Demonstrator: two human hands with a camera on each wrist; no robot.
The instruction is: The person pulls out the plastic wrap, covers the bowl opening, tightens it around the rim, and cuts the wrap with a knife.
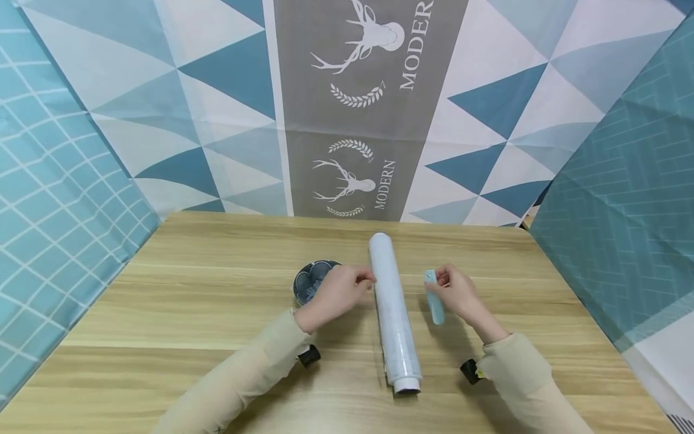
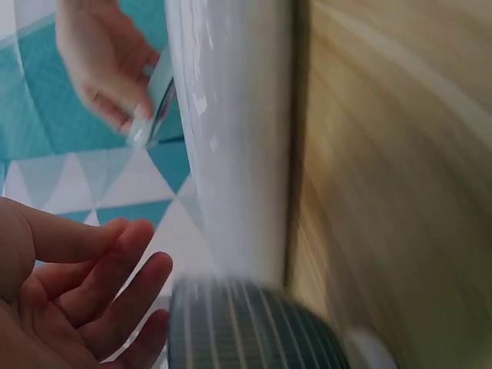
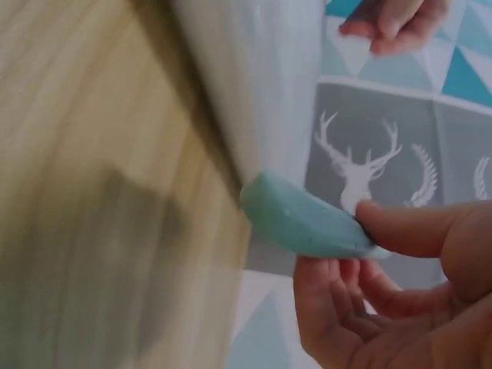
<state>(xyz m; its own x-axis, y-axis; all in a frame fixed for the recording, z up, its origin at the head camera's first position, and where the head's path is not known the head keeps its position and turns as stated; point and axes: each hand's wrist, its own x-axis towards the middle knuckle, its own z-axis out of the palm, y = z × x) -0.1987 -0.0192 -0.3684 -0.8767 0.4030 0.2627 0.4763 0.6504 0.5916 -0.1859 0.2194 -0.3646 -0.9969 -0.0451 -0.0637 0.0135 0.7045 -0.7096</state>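
A roll of clear plastic wrap lies lengthwise on the table between the two hands. To its left, my left hand is held above the table with its fingers loosely bent and nothing between them. Partly hidden behind that hand is a dark blue patterned bowl, whose striped outer side shows in the left wrist view. My right hand, right of the roll, pinches one end of a slim pale teal tool between thumb and fingers. The tool has rounded ends and resembles a folded knife; no blade can be made out.
A wood-grain table carries everything. Behind it hangs a cloth with triangles and deer heads, and blue patterned cloths flank both sides. Black wrist devices sit under both sleeves.
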